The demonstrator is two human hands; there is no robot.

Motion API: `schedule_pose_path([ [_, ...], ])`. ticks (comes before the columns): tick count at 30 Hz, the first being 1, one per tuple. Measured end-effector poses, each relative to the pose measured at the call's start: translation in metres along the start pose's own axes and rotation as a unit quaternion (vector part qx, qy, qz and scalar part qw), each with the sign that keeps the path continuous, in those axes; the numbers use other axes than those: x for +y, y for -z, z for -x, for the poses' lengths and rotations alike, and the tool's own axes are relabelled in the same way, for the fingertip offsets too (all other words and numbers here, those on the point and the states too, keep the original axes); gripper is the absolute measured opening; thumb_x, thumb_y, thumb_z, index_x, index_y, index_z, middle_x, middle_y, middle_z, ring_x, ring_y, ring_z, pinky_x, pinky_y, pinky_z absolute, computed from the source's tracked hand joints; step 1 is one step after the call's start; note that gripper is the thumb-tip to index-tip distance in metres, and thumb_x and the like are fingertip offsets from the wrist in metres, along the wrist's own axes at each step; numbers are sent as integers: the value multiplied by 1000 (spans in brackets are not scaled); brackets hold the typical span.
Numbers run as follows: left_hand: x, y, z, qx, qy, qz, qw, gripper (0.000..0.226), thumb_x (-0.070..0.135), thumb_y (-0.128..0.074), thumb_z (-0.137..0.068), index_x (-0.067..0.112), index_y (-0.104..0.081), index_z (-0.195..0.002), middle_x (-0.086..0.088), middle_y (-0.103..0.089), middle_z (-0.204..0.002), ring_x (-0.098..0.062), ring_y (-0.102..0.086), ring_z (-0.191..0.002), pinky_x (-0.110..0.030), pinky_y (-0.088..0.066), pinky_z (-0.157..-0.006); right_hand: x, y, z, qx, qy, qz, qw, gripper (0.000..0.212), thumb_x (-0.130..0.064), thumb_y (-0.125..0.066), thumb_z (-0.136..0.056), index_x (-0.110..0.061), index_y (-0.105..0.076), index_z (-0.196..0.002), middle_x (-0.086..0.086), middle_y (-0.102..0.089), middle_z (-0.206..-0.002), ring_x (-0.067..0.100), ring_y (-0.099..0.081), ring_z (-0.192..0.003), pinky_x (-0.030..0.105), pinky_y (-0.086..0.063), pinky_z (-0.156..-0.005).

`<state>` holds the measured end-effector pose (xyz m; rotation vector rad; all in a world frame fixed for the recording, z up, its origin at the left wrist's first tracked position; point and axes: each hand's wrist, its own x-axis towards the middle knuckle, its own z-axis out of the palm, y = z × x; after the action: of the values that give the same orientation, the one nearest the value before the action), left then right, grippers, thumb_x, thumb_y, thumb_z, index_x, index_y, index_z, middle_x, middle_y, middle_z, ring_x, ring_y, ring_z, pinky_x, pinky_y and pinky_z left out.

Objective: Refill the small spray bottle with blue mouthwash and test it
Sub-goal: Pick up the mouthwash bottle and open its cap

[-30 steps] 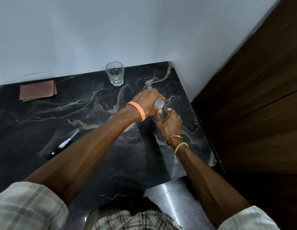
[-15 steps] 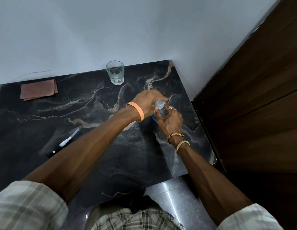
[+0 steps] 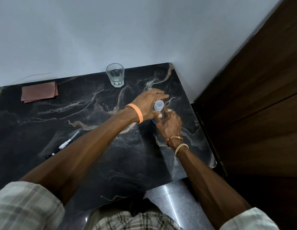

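Note:
The blue mouthwash bottle (image 3: 153, 121) stands near the right edge of the dark marble counter (image 3: 88, 113). It is mostly hidden by my hands, with only a sliver of blue showing. My right hand (image 3: 169, 125) is wrapped around its body. My left hand (image 3: 147, 106), with an orange wristband, grips the translucent cap (image 3: 159, 105) on top between thumb and outstretched fingers. The spray pump with its white head and dip tube (image 3: 69, 141) lies flat on the counter to the left. A dark slim piece (image 3: 49, 156) lies just beside it.
A clear glass of water (image 3: 115, 77) stands at the back by the wall. A folded brownish-pink cloth (image 3: 39, 92) lies at the back left. A dark wooden panel (image 3: 254, 103) rises to the right of the counter, and shiny floor (image 3: 174, 203) shows below its front edge.
My left hand's fingers have stretched out further over the cap, so more of the cap shows. My right hand has stayed on the bottle in the same spot.

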<state>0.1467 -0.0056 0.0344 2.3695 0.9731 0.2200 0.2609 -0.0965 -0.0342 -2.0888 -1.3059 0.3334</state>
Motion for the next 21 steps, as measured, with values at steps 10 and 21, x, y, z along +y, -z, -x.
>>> schedule_pose_path([
  [10,0,-2,-3,5,-22,9,1000,56,22,-77,-80,20,-58,-133,-6,-56,-137,-23,-49,-129,-41,-37,-111,2,2,-1,16,3,-17,1000,35,-44,-62,-88,-20,-66,-112,5,-69,-95,24,-64,-86,35,-53,-74],
  [21,-5,-2,-10,14,-19,-17,1000,42,19,-75,-82,22,-65,-122,-5,-64,-123,-26,-58,-115,-43,-46,-101,3,-2,-4,21,8,-8,1000,38,-51,-61,-89,-21,-67,-111,5,-71,-96,24,-65,-88,34,-54,-74],
])
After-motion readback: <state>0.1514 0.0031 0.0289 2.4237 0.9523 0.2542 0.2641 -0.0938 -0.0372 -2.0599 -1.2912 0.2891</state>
